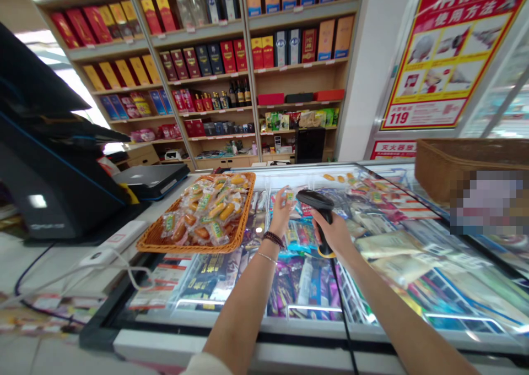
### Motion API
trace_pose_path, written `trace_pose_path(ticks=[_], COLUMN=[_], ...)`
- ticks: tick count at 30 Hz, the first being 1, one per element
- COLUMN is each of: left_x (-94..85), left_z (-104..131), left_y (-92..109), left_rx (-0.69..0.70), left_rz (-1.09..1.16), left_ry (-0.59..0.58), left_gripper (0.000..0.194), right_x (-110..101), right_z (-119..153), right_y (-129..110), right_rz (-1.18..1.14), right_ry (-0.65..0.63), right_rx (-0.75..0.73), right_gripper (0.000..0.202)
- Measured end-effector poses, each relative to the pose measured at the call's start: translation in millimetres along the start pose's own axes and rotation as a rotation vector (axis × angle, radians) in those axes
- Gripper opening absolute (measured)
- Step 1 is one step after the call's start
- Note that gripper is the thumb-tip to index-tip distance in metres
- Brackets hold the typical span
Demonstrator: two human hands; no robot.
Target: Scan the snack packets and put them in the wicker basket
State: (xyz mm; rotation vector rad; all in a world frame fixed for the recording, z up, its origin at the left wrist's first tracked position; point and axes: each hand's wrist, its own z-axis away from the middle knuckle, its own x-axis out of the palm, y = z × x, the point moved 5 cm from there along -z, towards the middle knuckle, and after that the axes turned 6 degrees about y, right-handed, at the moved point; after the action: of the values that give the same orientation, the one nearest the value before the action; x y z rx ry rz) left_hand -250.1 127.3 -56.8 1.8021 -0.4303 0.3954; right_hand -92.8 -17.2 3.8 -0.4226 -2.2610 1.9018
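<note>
My left hand point(281, 208), with a dark beaded bracelet at the wrist, pinches a small wrapped snack point(290, 195) above the glass-topped freezer. My right hand point(332, 232) is wrapped round the handle of a black barcode scanner point(316, 200), whose head points left toward the snack. The scanner's black cable hangs down over the freezer's front. To the left of my left hand, an orange wicker basket point(244, 221) holds several wrapped pastries point(205, 201). A few loose pastries point(340, 179) lie on the glass farther back on the right.
A black checkout machine point(37, 160) and a flat scale point(151, 178) stand at the left. White cables point(111, 256) run beside the basket. A brown box point(433, 168) sits at the right. Shelves of boxed goods point(215, 55) line the back wall.
</note>
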Motion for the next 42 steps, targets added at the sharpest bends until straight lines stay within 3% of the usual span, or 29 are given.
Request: trace_pose_path(ticks=[8, 24, 35, 42], left_x=[-0.5, 3.5, 1.9, -0.1], left_z=[-0.9, 2.5, -0.4, -1.2], left_y=[-0.1, 6.7, 14.7, 14.7], left_rx=[-0.003, 0.009, 0.102, 0.056], left_rz=[0.006, -0.007, -0.097, -0.124], left_ry=[-0.015, 0.017, 0.124, 0.049], left_gripper=[0.085, 0.074, 0.043, 0.054], right_x=[0.8, -0.1, -0.8, -1.1], right_z=[2.9, 12.5, 14.0, 12.6], right_y=[-5.6, -17.2, -19.1, -16.6], right_rz=[-0.006, 0.035, 0.043, 0.038], right_ry=[0.014, 0.053, 0.062, 0.068], right_rx=[0.012, -0.01, -0.018, -0.02], right_gripper=[0.067, 0.063, 0.064, 0.063])
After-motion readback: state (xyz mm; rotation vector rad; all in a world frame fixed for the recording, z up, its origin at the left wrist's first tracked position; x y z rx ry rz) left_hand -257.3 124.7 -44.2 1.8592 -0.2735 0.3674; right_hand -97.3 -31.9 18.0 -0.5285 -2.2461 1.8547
